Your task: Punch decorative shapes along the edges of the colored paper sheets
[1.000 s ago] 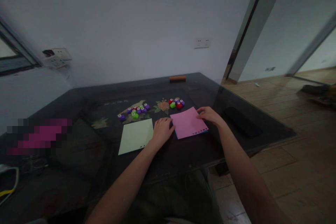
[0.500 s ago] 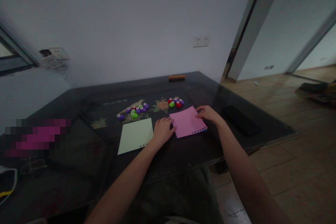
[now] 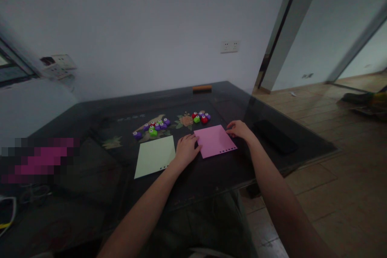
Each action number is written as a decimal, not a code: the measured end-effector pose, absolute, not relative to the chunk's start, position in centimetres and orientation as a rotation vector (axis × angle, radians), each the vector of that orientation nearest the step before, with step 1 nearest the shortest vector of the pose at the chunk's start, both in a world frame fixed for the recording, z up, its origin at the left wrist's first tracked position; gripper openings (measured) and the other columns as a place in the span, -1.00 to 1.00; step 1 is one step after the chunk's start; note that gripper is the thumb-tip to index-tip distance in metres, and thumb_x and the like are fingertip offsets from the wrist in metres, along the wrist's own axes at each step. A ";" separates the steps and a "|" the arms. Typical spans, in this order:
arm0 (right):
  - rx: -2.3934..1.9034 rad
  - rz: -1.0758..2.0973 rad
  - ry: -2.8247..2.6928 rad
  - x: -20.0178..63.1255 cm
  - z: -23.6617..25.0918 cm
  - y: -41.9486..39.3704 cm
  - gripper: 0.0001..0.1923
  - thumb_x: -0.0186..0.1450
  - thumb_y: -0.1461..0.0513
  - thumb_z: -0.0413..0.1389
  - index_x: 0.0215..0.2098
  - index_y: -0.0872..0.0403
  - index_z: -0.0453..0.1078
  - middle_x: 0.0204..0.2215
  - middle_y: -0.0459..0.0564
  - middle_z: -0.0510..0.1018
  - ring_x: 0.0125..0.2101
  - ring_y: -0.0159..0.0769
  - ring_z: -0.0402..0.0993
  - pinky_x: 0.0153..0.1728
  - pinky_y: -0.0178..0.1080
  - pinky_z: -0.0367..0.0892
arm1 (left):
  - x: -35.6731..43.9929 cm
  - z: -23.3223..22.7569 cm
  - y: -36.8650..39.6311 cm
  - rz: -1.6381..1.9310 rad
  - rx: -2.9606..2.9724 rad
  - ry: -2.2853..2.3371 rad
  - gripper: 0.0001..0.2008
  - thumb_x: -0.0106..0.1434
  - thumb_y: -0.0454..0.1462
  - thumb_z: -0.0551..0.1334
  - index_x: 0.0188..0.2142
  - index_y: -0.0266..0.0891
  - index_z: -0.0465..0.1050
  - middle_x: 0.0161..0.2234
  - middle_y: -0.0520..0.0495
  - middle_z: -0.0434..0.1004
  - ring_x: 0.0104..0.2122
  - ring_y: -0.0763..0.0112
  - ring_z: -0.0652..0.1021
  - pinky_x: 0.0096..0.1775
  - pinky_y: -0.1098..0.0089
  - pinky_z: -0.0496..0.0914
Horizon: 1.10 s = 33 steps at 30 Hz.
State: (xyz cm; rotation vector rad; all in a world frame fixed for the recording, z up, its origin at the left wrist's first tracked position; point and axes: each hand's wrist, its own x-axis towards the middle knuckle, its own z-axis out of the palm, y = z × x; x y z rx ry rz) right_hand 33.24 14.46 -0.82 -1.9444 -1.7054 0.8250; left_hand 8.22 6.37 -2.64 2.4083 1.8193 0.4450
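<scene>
Your left hand [image 3: 185,150] and right hand [image 3: 238,130] rest flat, fingers loosely spread, on opposite edges of the pink sheet [image 3: 214,141], which lies between them on the counter [image 3: 211,173].

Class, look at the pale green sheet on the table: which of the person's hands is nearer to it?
Left. The left hand rests just right of the pale green sheet; the right hand lies beyond the pink sheet.

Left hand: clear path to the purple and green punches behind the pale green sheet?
Probably yes. The left hand rests between the pale green sheet and pink sheet; bare tabletop separates it from the punches.
</scene>
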 end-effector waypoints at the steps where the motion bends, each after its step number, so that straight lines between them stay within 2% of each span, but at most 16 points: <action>1: -1.951 0.813 -1.715 33.2 -0.9 14.5 -0.74 0.02 0.31 0.29 -0.29 0.18 0.46 -0.65 -0.08 0.50 -0.64 -0.44 0.41 -0.49 -0.40 0.33 | 8.2 -2.6 6.4 0.440 2.406 1.822 -0.61 0.25 -0.13 0.13 0.04 -0.16 0.36 0.12 -0.12 0.35 0.13 0.15 0.29 0.09 0.13 0.15; 10: -1.977 0.730 -1.855 33.1 -0.9 14.5 -0.91 0.06 0.30 0.23 -0.42 0.14 0.49 -0.57 -0.04 0.54 -0.61 -0.42 0.43 -0.46 -0.38 0.32 | 8.3 -2.7 6.4 0.442 2.394 1.822 -0.63 0.25 -0.12 0.13 0.03 -0.13 0.36 0.12 -0.13 0.35 0.13 0.14 0.29 0.10 0.12 0.13; 15: -1.970 0.704 -1.833 33.1 -1.3 14.6 -0.89 0.01 0.29 0.28 -0.44 0.12 0.51 -0.61 -0.05 0.52 -0.55 -0.39 0.45 -0.43 -0.38 0.32 | 8.3 -2.4 6.3 0.436 2.383 1.822 -0.63 0.25 -0.13 0.14 0.03 -0.14 0.37 0.12 -0.15 0.34 0.14 0.14 0.28 0.10 0.12 0.13; 27: -2.018 0.597 -1.895 33.0 -1.9 14.9 -0.92 0.05 0.26 0.24 -0.43 0.07 0.50 -0.49 -0.03 0.55 -0.48 -0.37 0.47 -0.42 -0.36 0.30 | 8.4 -2.4 6.2 0.429 2.405 1.826 -0.65 0.25 -0.13 0.14 0.01 -0.15 0.38 0.11 -0.14 0.36 0.12 0.15 0.30 0.08 0.14 0.15; 33: -2.020 0.610 -1.869 33.0 -1.7 14.7 -0.90 0.07 0.23 0.23 -0.42 0.08 0.48 -0.51 -0.02 0.54 -0.50 -0.38 0.45 -0.41 -0.35 0.29 | 8.2 -2.2 6.5 0.553 2.377 1.845 -0.60 0.22 -0.14 0.17 0.02 -0.23 0.34 0.07 -0.19 0.38 0.08 0.16 0.35 0.08 0.18 0.18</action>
